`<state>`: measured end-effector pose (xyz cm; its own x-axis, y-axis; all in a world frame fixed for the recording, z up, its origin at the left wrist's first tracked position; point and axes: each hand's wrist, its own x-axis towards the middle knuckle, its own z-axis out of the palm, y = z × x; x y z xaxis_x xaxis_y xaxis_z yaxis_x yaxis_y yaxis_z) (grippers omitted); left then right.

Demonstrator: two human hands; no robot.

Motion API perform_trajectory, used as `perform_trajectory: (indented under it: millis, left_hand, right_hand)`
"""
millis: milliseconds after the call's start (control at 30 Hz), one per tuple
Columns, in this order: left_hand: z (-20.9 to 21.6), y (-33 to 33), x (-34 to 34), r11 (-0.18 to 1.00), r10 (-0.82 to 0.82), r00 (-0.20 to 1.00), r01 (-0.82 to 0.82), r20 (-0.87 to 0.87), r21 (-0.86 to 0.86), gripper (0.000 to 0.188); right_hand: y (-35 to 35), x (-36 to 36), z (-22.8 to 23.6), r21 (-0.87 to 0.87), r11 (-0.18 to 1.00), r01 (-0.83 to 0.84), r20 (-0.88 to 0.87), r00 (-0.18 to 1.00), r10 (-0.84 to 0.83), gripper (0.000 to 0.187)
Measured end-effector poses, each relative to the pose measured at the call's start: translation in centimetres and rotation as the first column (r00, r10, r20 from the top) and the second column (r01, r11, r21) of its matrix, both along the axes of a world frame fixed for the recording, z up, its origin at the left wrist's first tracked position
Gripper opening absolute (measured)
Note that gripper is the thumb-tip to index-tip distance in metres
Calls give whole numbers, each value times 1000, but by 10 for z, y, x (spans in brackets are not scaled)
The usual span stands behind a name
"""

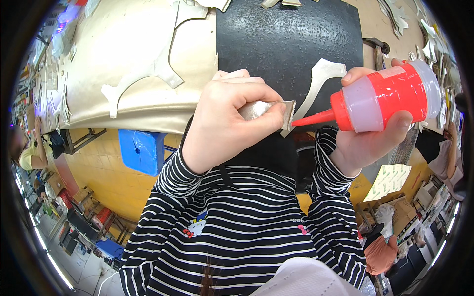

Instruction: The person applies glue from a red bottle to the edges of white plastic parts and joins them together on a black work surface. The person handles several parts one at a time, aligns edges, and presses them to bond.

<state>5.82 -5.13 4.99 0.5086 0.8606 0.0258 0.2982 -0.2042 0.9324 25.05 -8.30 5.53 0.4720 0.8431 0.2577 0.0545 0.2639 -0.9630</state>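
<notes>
My left hand [232,116] is closed round a folded strip of pale leather-like material [257,109], its cut end sticking out past my thumb. In my right hand [375,140] lies a squeeze bottle [385,98] with a red label and a long red nozzle, tipped on its side. The nozzle's tip points left and is at, or very close to, the strip's edge; whether it touches I cannot tell. Behind my hands a curved pale cut piece [318,84] rests on a black pebbled mat [289,37], its lower end reaching down beside the nozzle.
Gold-beige sheeting [133,44] covers the table's left side, with another curved cut piece [160,69] on it. A hammer [377,47] lies right of the mat, near scattered scraps [434,44]. Below the table edge stands a blue stool [141,150]. Other people are at both sides.
</notes>
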Motion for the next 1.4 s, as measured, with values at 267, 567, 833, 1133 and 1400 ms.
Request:
perform_trajectory:
  millis: [267, 567, 833, 1133, 1400]
  left_hand:
    - [-1, -1, 2, 999, 6, 1000, -6, -9, 42, 3]
    - [-2, 0, 2, 999, 1, 1000, 0, -11, 51, 3]
    - [-1, 0, 3, 998, -1, 1000, 2, -18, 68, 4]
    - [0, -1, 2, 999, 3, 1000, -3, -15, 39, 4]
    - [-1, 0, 1, 1000, 15, 1000, -14, -18, 28, 6]
  right_hand:
    - [1, -6, -3, 2, 1000, -24, -7, 1000, 24, 88]
    - [0, -6, 0, 7, 999, 37, 8, 999, -37, 91]
    - [-6, -11, 2, -76, 997, -17, 53, 998, 21, 94]
    - [-1, -7, 2, -11, 999, 33, 2, 999, -33, 94]
    - [-5, -9, -2, 4, 999, -53, -108, 993, 53, 87]
